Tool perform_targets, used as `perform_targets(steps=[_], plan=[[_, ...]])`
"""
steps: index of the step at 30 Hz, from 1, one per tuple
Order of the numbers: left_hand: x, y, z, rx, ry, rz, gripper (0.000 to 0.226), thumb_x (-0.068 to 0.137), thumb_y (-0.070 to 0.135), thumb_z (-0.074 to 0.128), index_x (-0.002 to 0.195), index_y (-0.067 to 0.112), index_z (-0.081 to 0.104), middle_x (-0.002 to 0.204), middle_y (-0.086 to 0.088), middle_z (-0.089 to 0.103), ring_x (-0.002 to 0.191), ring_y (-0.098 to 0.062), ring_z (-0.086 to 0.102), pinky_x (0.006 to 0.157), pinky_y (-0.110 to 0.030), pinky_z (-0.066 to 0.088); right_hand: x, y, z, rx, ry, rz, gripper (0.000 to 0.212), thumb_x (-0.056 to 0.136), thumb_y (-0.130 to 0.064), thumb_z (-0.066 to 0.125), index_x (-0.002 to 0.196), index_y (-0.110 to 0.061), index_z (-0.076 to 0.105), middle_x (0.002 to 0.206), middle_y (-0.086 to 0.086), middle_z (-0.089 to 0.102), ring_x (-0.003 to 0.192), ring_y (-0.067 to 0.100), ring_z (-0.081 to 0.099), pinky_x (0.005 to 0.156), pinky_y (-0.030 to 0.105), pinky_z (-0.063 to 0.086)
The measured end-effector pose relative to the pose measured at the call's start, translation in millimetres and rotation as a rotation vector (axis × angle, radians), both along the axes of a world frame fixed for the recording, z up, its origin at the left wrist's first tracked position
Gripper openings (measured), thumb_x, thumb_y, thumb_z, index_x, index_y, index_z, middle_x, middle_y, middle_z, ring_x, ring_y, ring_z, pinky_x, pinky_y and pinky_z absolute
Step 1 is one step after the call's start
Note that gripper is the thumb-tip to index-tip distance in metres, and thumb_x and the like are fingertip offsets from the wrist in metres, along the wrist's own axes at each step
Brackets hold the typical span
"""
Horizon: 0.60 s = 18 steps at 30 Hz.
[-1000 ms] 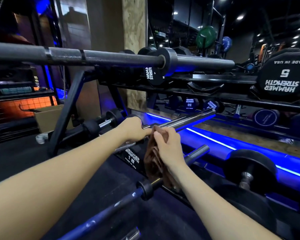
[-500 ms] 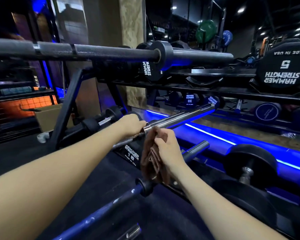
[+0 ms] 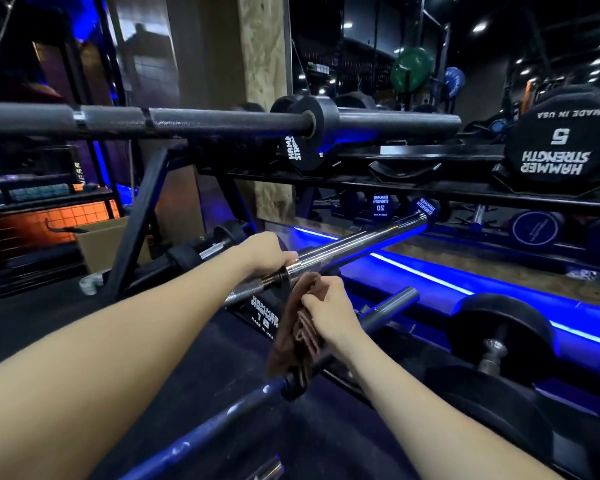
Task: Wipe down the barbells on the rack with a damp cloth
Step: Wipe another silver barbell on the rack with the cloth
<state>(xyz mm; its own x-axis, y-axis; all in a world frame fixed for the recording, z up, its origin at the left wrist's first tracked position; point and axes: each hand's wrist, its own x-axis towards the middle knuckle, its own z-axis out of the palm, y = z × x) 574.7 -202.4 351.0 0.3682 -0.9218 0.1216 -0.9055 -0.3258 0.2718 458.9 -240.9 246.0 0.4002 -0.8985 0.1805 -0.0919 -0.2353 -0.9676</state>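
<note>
Since a second earlier the left hand [image 3: 262, 252] had slid a little up the chrome barbell [image 3: 354, 242], its grip curled round the bar at the collar. That barbell lay on the rack [image 3: 142, 216], its long axis running from lower left up toward the right edge. The right hand [image 3: 329, 308] pinched the brown cloth [image 3: 297, 337] just beneath it.

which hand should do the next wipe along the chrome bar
Right. The right hand already holds the brown cloth just under the chrome barbell's sleeve, while the left hand grips that bar at its collar, steadying it.
</note>
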Motion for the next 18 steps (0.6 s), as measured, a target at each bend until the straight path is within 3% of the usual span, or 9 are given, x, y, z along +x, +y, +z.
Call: perform_targets(steps=[3, 5, 7, 9, 10, 12, 14, 16, 18], plan=[[-1, 5, -10, -0.039, -0.134, -0.005, 0.043, 0.087, 0.052, 0.057, 0.086, 0.010, 0.054, 0.083, -0.003, 0.046, 0.089, -0.025, 0.051, 0.079, -0.037, 0.040, -16, -13, 13, 0.059, -0.163, -0.133, 0.041, 0.072, -0.017, 0.069, 0.103, -0.011, 0.043, 0.085, 0.004, 0.062, 0.079, 0.024, 0.061, 0.077, 0.035, 0.048], [1, 8, -17, -0.057, -0.192, -0.013, 0.045, 0.080, 0.056, 0.064, 0.090, 0.015, 0.050, 0.091, -0.002, 0.050, 0.096, -0.024, 0.052, 0.076, -0.035, 0.036, -24, -24, 28, 0.199, -0.425, -0.195, 0.043, 0.065, -0.028, 0.069, 0.096, -0.004, 0.051, 0.075, 0.009, 0.064, 0.064, 0.024, 0.061, 0.063, 0.032, 0.049], [3, 9, -20, -0.087, -0.224, -0.026, 0.049, 0.075, 0.057, 0.068, 0.091, 0.014, 0.051, 0.096, -0.002, 0.056, 0.095, -0.021, 0.053, 0.071, -0.031, 0.034, -27, -34, 43, 0.385, -0.697, -0.126, 0.017, 0.081, -0.020, 0.057, 0.082, -0.004, 0.055, 0.057, 0.008, 0.061, 0.047, 0.020, 0.057, 0.052, 0.026, 0.046], [6, 9, -19, -0.119, -0.159, -0.027, 0.055, 0.073, 0.057, 0.070, 0.103, 0.013, 0.057, 0.102, -0.002, 0.058, 0.100, -0.021, 0.055, 0.071, -0.028, 0.036, -25, -43, 51, 0.471, -0.824, -0.063, 0.023, 0.087, -0.002, 0.038, 0.070, -0.005, 0.052, 0.049, 0.007, 0.058, 0.040, 0.020, 0.053, 0.052, 0.029, 0.043], [8, 9, -19, -0.134, -0.113, -0.021, 0.062, 0.073, 0.056, 0.071, 0.114, 0.012, 0.057, 0.108, -0.002, 0.058, 0.106, -0.020, 0.055, 0.074, -0.026, 0.037, -19, -45, 51, 0.400, -0.808, -0.035, 0.022, 0.082, 0.004, 0.035, 0.069, -0.005, 0.050, 0.052, 0.010, 0.058, 0.042, 0.023, 0.053, 0.053, 0.031, 0.041], [9, 7, -20, -0.144, -0.090, -0.022, 0.068, 0.073, 0.056, 0.071, 0.123, 0.013, 0.054, 0.118, -0.002, 0.057, 0.114, -0.020, 0.053, 0.080, -0.025, 0.036, -4, -51, 40, 0.109, -0.517, -0.084, 0.020, 0.072, 0.000, 0.039, 0.081, -0.006, 0.056, 0.082, 0.019, 0.062, 0.063, 0.030, 0.058, 0.059, 0.036, 0.045], [11, 7, -22, -0.157, -0.115, -0.033, 0.063, 0.073, 0.057, 0.071, 0.118, 0.015, 0.055, 0.116, -0.002, 0.057, 0.116, -0.020, 0.053, 0.081, -0.025, 0.036, 1, -53, 32, -0.154, -0.092, -0.161, 0.039, 0.076, -0.012, 0.052, 0.113, -0.020, 0.061, 0.123, 0.014, 0.051, 0.102, 0.033, 0.055, 0.086, 0.044, 0.049], [15, 6, -24, -0.178, -0.094, -0.037, 0.069, 0.071, 0.058, 0.071, 0.121, 0.012, 0.057, 0.114, -0.003, 0.059, 0.110, -0.021, 0.055, 0.080, -0.026, 0.039, 4, -45, 32, -0.326, 0.103, -0.194, 0.050, 0.084, -0.011, 0.060, 0.132, -0.023, 0.053, 0.133, 0.009, 0.044, 0.119, 0.030, 0.044, 0.105, 0.040, 0.035], [19, 4, -24, -0.207, -0.074, -0.044, 0.063, 0.068, 0.057, 0.073, 0.107, 0.009, 0.063, 0.091, -0.002, 0.059, 0.088, -0.020, 0.057, 0.069, -0.028, 0.040, 9, -37, 33, -0.465, 0.166, -0.178, 0.047, 0.085, -0.009, 0.060, 0.130, -0.023, 0.057, 0.128, 0.008, 0.050, 0.119, 0.031, 0.044, 0.104, 0.037, 0.034]])
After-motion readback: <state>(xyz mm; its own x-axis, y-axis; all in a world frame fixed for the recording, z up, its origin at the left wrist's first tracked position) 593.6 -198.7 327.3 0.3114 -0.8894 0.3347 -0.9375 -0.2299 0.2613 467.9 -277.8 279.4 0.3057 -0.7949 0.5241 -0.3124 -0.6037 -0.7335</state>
